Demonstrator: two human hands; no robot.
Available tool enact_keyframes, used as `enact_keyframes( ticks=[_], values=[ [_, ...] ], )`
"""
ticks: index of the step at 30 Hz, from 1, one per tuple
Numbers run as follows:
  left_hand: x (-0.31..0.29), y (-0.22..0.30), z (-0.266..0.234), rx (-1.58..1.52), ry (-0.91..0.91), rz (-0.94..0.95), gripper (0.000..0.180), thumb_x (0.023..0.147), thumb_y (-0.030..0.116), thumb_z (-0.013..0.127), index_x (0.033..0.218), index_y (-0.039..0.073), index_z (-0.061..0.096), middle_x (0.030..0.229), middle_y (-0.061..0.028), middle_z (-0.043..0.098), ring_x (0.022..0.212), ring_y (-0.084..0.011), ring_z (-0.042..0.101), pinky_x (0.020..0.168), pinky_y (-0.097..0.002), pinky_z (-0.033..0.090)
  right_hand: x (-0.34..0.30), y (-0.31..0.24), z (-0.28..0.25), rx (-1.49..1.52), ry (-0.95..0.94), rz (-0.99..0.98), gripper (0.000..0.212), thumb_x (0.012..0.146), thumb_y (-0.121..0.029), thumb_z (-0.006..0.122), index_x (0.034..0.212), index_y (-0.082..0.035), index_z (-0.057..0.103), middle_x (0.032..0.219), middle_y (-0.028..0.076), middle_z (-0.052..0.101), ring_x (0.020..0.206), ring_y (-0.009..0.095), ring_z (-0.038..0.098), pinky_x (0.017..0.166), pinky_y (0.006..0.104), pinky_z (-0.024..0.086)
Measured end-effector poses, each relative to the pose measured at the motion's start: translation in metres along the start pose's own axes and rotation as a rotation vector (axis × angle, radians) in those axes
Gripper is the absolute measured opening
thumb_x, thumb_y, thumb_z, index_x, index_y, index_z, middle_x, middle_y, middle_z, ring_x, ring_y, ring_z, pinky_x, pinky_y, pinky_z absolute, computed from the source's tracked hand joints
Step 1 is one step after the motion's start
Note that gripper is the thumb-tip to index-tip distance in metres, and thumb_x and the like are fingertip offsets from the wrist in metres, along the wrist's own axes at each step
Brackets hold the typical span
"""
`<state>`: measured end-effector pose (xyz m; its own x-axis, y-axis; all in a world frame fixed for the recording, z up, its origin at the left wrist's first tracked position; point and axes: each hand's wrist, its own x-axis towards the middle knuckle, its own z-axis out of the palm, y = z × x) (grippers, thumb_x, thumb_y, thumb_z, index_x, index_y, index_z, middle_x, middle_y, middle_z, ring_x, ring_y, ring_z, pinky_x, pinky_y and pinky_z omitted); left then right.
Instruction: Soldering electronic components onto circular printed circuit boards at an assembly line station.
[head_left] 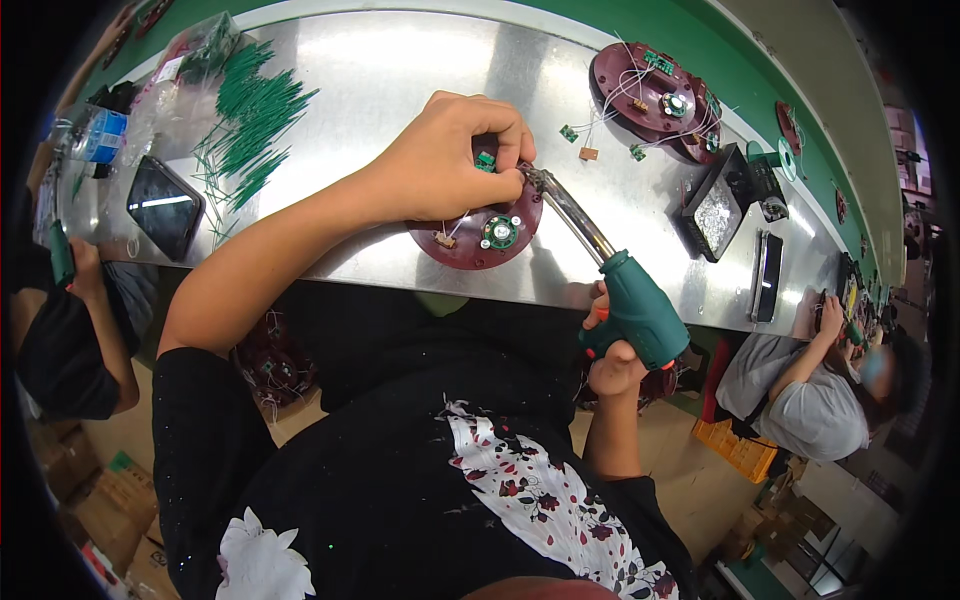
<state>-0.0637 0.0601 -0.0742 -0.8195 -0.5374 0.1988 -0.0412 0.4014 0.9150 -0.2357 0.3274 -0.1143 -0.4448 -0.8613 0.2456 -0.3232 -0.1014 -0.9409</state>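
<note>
My right hand (613,350) grips a green pistol-shaped soldering gun (640,305). Its long metal barrel slants up and left to my left fingertips. My left hand (455,150) is closed, thumb and fingers pinched over a dark red round disc (465,245). What the pinch holds is too small and hidden to make out. On the disc sit a small green round board (501,232) with a pale centre, a brown piece (444,240) with wires, and a small green circuit board (486,161) partly behind my left hand.
Thin green wires (255,120) lie heaped at left near a black phone (165,208). More wired discs (650,90) are stacked at the back right. A black tray (712,215), green reel (787,160) and another phone (767,277) lie at right. Co-workers sit on both sides.
</note>
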Motion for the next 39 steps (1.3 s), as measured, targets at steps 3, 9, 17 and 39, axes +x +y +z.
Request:
enact_keyframes(
  ticks=[3,9,17,39],
  values=[
    [0.000,0.001,0.000,0.007,0.011,0.001,0.017,0.073,0.008,0.073,0.070,0.000,0.058,0.095,-0.0144,0.073,0.091,-0.0246,0.070,0.091,-0.0369,0.056,0.003,-0.003,0.000,-0.014,0.001,0.010,0.090,0.095,-0.077,0.050,0.120,0.009,0.060,0.093,0.012,0.066,0.082,0.020,0.063,0.086,0.0370,0.055],
    [0.001,-0.001,0.000,-0.003,0.010,0.001,0.017,0.074,0.009,0.073,0.070,0.001,0.058,0.095,-0.0144,0.074,0.092,-0.0252,0.070,0.091,-0.0371,0.056,0.004,-0.001,-0.003,-0.036,-0.029,-0.054,0.088,0.097,-0.075,0.049,0.119,0.009,0.060,0.095,0.014,0.066,0.079,0.019,0.062,0.081,0.0362,0.054],
    [-0.001,-0.001,0.001,0.002,0.020,0.012,0.017,0.074,0.009,0.073,0.070,0.001,0.058,0.095,-0.0140,0.074,0.092,-0.0252,0.070,0.091,-0.0371,0.056,0.004,-0.005,0.006,0.052,0.077,-0.026,0.094,0.095,-0.079,0.046,0.119,0.010,0.059,0.102,0.017,0.067,0.073,0.017,0.060,0.076,0.0339,0.053],
    [0.000,0.003,-0.003,0.008,-0.014,-0.004,0.017,0.075,0.009,0.073,0.071,0.000,0.059,0.097,-0.0144,0.074,0.092,-0.0234,0.070,0.091,-0.0359,0.056,0.003,0.004,0.001,0.127,0.023,-0.089,0.072,0.096,-0.063,0.065,0.119,0.006,0.066,0.101,0.014,0.068,0.074,0.017,0.063,0.062,0.0291,0.050]
  ],
)
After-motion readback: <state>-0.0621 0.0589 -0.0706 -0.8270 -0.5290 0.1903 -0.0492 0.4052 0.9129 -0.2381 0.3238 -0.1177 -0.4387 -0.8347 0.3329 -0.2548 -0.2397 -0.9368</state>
